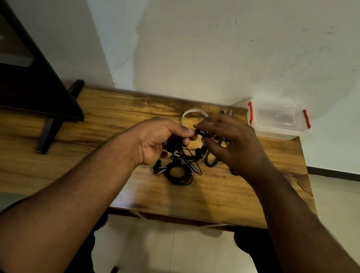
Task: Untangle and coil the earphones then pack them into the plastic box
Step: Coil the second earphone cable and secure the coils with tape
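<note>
Black wired earphones [192, 147] hang in a loose coil between my two hands above the wooden table [99, 171]. My left hand [159, 140] grips the cable bundle with curled fingers. The fingertips of my right hand [231, 144] pinch the cable at the top of the coil. A second black earphone set [178, 173] lies coiled on the table just below my hands, its earbuds to the left. The clear plastic box [278, 120] with red latches stands closed at the table's far right corner.
A roll of clear tape [192, 115] stands behind my hands. Scissors [214, 155] with dark handles lie under my right hand. A dark wooden frame [26, 80] leans over the table's left end. The wall rises right behind the table.
</note>
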Available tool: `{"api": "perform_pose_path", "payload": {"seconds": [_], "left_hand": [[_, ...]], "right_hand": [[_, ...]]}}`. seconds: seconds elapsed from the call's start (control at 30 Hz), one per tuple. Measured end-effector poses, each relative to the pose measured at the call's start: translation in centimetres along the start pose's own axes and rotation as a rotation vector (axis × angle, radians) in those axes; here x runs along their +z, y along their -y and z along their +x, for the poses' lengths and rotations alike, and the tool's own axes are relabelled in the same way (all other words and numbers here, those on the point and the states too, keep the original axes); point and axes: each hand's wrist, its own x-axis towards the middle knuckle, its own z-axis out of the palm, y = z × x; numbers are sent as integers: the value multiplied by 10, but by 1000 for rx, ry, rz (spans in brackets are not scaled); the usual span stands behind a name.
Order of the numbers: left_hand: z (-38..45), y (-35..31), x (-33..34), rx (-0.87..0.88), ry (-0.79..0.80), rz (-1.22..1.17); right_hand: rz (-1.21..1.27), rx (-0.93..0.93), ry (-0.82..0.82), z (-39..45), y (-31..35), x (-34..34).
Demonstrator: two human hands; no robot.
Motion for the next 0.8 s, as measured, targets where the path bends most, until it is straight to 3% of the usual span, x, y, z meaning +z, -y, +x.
{"api": "perform_pose_path", "payload": {"seconds": [0.2, 0.37, 0.57, 0.7, 0.8], "left_hand": [[0, 0, -2, -20, 31, -47], [0, 2, -2, 84, -4, 24], [1, 3, -2, 404, -56, 225], [3, 6, -3, 607, -122, 488], [4, 5, 1, 697, -261, 755]], "right_hand": [[-115, -137, -68, 1, 0, 6], [-80, -163, -105, 2, 5, 4], [225, 124, -171, 2, 9, 7], [378, 348, -149, 2, 13, 4], [487, 464, -186, 3, 15, 7]]}}
